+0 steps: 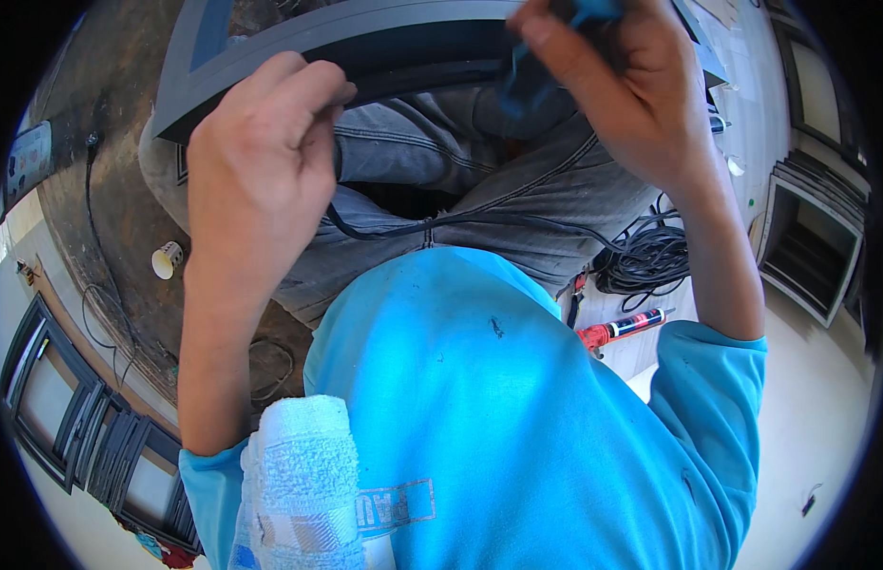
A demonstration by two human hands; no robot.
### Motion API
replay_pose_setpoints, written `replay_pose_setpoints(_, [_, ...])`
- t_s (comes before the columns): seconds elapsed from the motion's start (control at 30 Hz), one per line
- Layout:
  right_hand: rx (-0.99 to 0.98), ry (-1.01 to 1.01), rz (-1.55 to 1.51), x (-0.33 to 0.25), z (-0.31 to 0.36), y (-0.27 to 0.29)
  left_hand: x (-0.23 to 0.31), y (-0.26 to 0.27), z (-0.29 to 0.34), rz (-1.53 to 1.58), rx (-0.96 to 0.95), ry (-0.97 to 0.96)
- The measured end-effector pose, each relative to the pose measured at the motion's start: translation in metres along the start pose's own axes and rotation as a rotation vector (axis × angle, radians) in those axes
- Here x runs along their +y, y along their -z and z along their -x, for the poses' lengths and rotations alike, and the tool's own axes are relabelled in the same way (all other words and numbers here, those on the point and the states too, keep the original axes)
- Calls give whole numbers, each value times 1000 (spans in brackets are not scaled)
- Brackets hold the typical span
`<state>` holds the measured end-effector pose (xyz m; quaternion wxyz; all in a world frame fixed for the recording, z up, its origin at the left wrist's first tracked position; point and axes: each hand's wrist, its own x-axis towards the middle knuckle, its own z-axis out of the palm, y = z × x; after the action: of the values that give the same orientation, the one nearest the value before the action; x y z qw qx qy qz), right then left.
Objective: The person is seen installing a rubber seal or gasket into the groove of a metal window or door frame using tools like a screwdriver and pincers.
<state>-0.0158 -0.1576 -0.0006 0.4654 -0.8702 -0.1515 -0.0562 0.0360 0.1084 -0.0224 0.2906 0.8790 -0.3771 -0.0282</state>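
Observation:
A dark grey frame rests across my lap, its front edge toward me. My left hand is at its near left part, fingers curled in and pressed together; what they hold, if anything, is hidden. At the upper right, my right hand is closed around a blue-and-black tool above the frame's near edge. That tool is smeared by motion, so its kind does not show. A black cable runs across my grey trousers, below both hands.
A coil of black cable and a red caulking gun lie to my right. Farther right stand stacked dark frames. On the left are a small cup and more dark frames. A light towel hangs over my shirt.

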Motion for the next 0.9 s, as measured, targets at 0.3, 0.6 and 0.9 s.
replay_pose_setpoints(0.3, [115, 208, 163, 13, 5, 3, 4, -6, -1, -63, 82, -40])
replay_pose_setpoints(0.6, [-28, -23, 203, -3, -1, 9, 0, -3, 1, -79, 104, -24])
replay_pose_setpoints(0.9, [242, -25, -146, 9, 0, 36, 0, 9, 2, -391, 123, -129])
